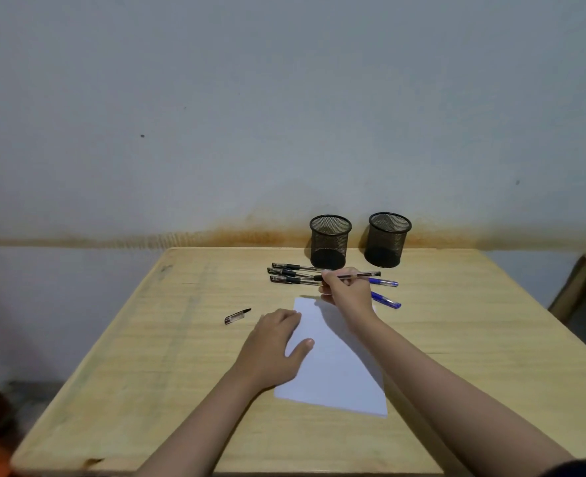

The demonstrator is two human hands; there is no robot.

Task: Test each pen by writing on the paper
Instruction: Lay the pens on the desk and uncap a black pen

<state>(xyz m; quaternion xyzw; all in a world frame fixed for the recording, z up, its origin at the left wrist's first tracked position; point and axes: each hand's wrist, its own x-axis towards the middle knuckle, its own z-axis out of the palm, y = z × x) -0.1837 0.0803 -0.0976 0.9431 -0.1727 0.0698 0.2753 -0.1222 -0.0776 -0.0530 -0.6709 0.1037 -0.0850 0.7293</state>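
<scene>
Head view: a person's two bare forearms reach over a pale wooden table (147, 356).
Hidden: the right hand (348, 292) covers the middle of the blue pens (386, 300) and the far edge of the white sheet of paper (336, 366); the tips of the pens beneath it cannot be made out.
Cut off: a dark sleeve at the lower right corner; a wooden piece of furniture at the right edge.
Right grip: fingers pinch a clear black-ink pen (353, 276), held level above the table, uncapped end to the left.
Left grip: the left hand (276, 346) lies flat, fingers straight, pressing the paper's left edge.
Pens: three capped black pens (289, 273) lie side by side just beyond the paper; a loose black pen cap (237, 316) lies apart to the left.
Holders: two black wire-mesh cups (329, 242) stand at the table's far edge.
Room: grey-blue wall with a rusty brown stain band.
Writing: none legible; pen labels too small.
</scene>
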